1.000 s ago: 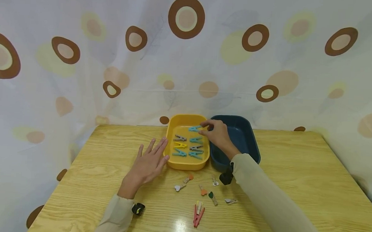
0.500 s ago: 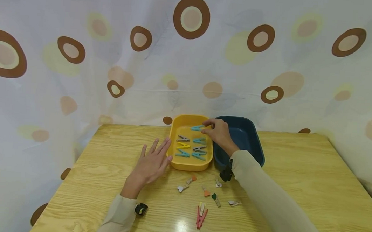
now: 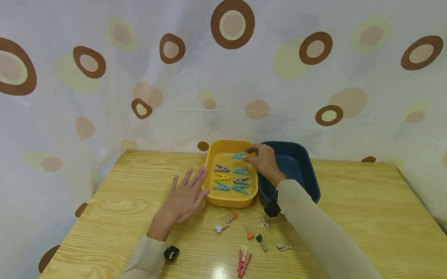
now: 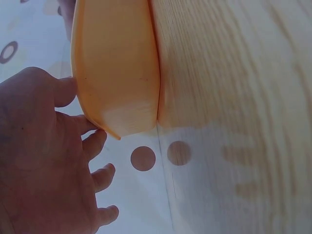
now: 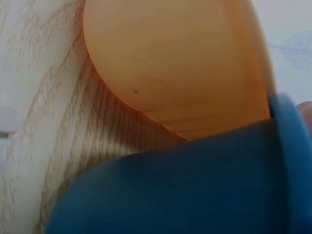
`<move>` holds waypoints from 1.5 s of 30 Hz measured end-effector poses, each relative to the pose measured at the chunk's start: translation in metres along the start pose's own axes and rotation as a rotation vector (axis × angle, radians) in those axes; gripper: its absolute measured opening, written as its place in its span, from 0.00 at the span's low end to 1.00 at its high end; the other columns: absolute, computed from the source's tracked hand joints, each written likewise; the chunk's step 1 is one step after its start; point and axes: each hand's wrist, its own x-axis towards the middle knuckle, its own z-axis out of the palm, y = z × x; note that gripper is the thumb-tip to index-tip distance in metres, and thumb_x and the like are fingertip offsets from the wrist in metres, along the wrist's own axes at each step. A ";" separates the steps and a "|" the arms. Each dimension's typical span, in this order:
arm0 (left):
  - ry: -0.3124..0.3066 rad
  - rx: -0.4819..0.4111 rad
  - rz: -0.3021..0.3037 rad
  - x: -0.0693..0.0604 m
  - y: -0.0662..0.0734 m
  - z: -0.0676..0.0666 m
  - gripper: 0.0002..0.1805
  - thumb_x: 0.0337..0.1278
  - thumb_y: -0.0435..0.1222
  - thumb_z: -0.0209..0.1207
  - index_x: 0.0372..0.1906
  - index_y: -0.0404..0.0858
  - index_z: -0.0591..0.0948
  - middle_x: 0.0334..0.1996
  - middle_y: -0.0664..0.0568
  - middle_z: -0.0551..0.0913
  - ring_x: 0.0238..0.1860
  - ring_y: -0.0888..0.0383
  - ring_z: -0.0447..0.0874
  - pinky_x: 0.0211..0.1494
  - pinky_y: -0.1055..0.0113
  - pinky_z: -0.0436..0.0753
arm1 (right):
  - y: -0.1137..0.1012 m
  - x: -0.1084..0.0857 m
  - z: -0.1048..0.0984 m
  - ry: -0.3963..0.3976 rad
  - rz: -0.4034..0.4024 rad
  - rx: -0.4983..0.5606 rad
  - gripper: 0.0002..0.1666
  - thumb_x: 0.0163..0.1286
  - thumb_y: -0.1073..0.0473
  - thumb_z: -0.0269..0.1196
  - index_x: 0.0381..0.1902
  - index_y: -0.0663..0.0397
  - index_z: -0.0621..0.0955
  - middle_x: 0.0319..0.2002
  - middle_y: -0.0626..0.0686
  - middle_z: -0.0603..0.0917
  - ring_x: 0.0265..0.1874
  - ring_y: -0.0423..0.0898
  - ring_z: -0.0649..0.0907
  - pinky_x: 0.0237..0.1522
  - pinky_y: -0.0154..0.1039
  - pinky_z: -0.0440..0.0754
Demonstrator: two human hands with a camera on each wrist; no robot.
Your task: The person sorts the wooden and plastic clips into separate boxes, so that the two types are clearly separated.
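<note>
At the back edge of the worktop [image 3: 356,214], near its middle, one blue peg [image 3: 239,156] is within the yellow tray [image 3: 229,202], pinched by the right hand [image 3: 265,160]. A light, level pinch should keep it off its neighbours; the left hand [image 3: 182,199], straight-fingered and gripping nothing, touches the left rim and could steady it. Also inside: apparently three further blue pegs [image 3: 240,171], two grey pegs [image 3: 225,169], one yellow peg [image 3: 221,177]. Adjoining right: one dark blue tray [image 3: 291,166]. Toward the front edge: six small wooden pegs [image 3: 264,244], one yellow-topped peg [image 3: 245,254], one red peg [image 3: 241,272].
</note>
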 end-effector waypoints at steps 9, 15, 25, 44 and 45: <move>0.003 -0.005 0.007 0.002 0.005 0.002 0.35 0.84 0.54 0.35 0.84 0.43 0.51 0.83 0.54 0.48 0.82 0.44 0.43 0.78 0.34 0.43 | 0.000 -0.003 -0.007 0.009 -0.003 -0.028 0.18 0.68 0.63 0.72 0.54 0.63 0.86 0.52 0.62 0.86 0.53 0.60 0.79 0.57 0.56 0.77; -0.002 -0.007 0.013 0.003 0.009 0.002 0.35 0.83 0.55 0.35 0.84 0.43 0.51 0.83 0.54 0.48 0.82 0.44 0.43 0.78 0.33 0.43 | 0.003 -0.004 -0.008 0.013 0.001 -0.052 0.21 0.67 0.62 0.73 0.56 0.62 0.86 0.54 0.62 0.85 0.59 0.62 0.76 0.64 0.58 0.70; 0.011 -0.010 0.022 0.003 0.013 0.002 0.35 0.83 0.54 0.35 0.84 0.43 0.51 0.83 0.54 0.49 0.82 0.43 0.44 0.78 0.33 0.44 | 0.007 -0.007 -0.012 0.003 -0.001 -0.068 0.22 0.68 0.62 0.72 0.59 0.61 0.85 0.56 0.61 0.84 0.58 0.61 0.75 0.63 0.59 0.69; -0.040 -0.007 0.000 0.001 0.001 -0.001 0.35 0.84 0.55 0.33 0.84 0.45 0.47 0.83 0.55 0.44 0.82 0.45 0.39 0.78 0.33 0.41 | -0.013 -0.034 -0.035 -0.068 -0.120 0.017 0.20 0.70 0.57 0.71 0.57 0.59 0.85 0.55 0.59 0.85 0.49 0.58 0.82 0.46 0.53 0.82; -0.042 -0.006 -0.002 0.001 0.001 -0.001 0.35 0.84 0.55 0.33 0.84 0.44 0.47 0.83 0.55 0.44 0.82 0.45 0.39 0.78 0.33 0.41 | -0.014 -0.037 -0.036 -0.069 -0.127 0.019 0.19 0.70 0.57 0.71 0.56 0.59 0.85 0.55 0.58 0.85 0.48 0.57 0.82 0.45 0.52 0.82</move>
